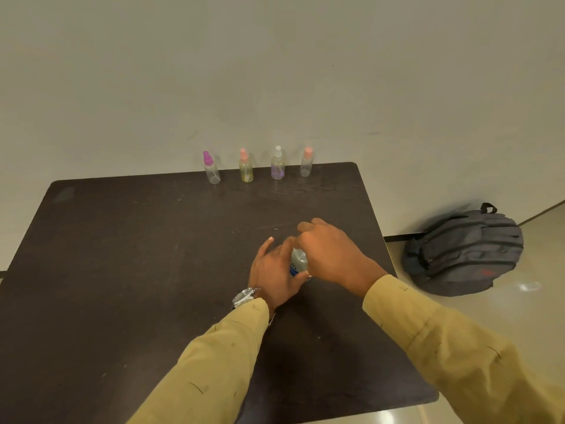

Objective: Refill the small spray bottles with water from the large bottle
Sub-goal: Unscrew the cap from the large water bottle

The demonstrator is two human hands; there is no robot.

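The big bottle (298, 260) stands up on the tabletop (122, 255), near the middle and a bit to the right. Both hands are on it. The left hand (276, 267) holds its side from the left. Its grip is wrapped round the body, with the thumb on the near side and one finger sticking out. The right hand (327, 252) comes in from the right and sits on top. Its grip is curled down over the top end. The cap is hidden under it, so I cannot tell if the cap is on or off.

The bottle's long way runs up and down, so its top points up into the right hand. I think the job now is to open it: the left hand holds it steady and the right hand twists.

The four small bottles (277, 166) stand in a row at the far edge, close to the wall (275, 71) and well apart from the hands. All have their spray tops on. The dark tabletop in between gives room to bring one nearer. The right edge is near the right arm, and a backpack (461, 252) lies on the floor past it. Pouring looks safer toward the middle.
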